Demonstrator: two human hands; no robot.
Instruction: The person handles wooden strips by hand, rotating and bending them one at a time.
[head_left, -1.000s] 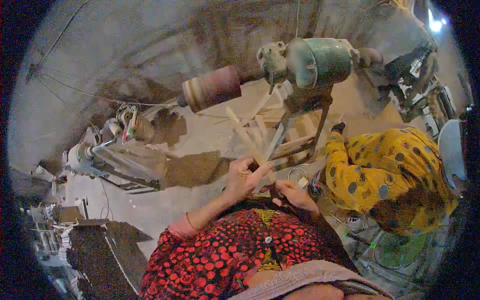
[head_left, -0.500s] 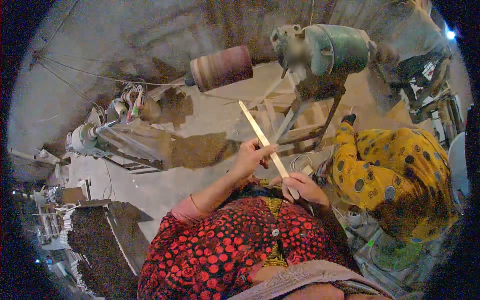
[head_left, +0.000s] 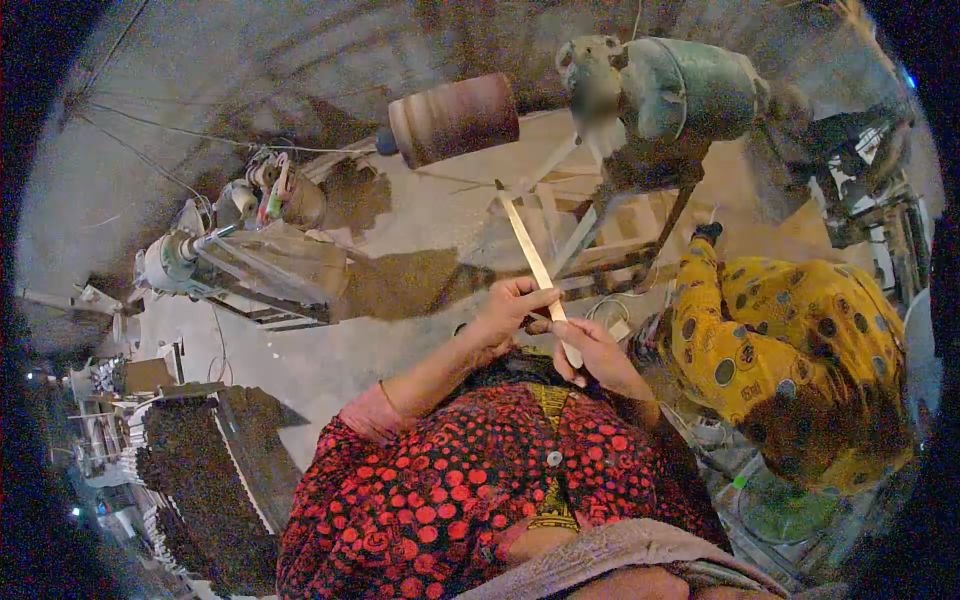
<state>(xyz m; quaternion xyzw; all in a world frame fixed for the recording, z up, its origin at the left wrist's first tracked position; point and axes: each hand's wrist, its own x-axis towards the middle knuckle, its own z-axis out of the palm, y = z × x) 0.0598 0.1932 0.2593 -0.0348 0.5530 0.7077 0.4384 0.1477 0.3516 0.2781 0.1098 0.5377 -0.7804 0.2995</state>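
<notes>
A long, flat, pale wooden strip [head_left: 528,245] slants up and away in front of my chest, with a narrow dark tip at its far end. My left hand [head_left: 513,308] pinches it around the middle between thumb and fingers. Close to the near end, my right hand [head_left: 597,352] is closed on the same strip, with part of that end hidden by the fingers. Both hands are near each other, just above my red-and-black patterned clothing [head_left: 430,490].
Ahead are a red-brown cylinder [head_left: 455,120] on a shaft and a green motor [head_left: 690,90] on a stand. A co-worker in a yellow spotted garment [head_left: 800,350] bends at my right. Left are a smaller motor [head_left: 168,265] on a frame and a dark stack of strips [head_left: 200,480].
The strip's far end now points slightly further up and right, and its tip looks darker. My right hand has shifted up along the near end, closer to my left hand. The view has shifted slightly.
</notes>
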